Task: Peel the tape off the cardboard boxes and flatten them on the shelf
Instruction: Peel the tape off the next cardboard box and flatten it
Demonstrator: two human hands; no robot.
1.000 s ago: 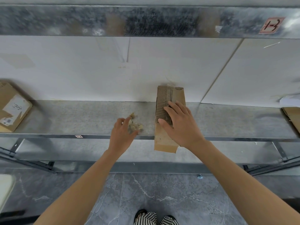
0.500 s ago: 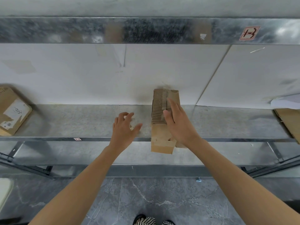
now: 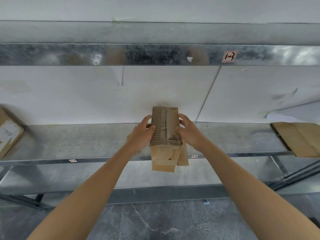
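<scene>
A narrow brown cardboard box (image 3: 165,135) lies on the metal shelf (image 3: 69,142) with its near end hanging over the front edge. Its top is torn to bare corrugation, and a seam runs down the middle. My left hand (image 3: 142,134) grips the box's left side, thumb on top. My right hand (image 3: 189,132) grips the right side the same way. A loose flap (image 3: 183,156) hangs at the box's lower right.
A flattened cardboard box (image 3: 301,139) lies at the shelf's right end. A box with a white label (image 3: 8,135) sits at the left end. The upper shelf's metal beam (image 3: 155,54) runs overhead. White panels back the shelf.
My left hand dropped the crumpled tape wad and moved right onto the box's left side. My right hand shifted from the box's top to its right side.
</scene>
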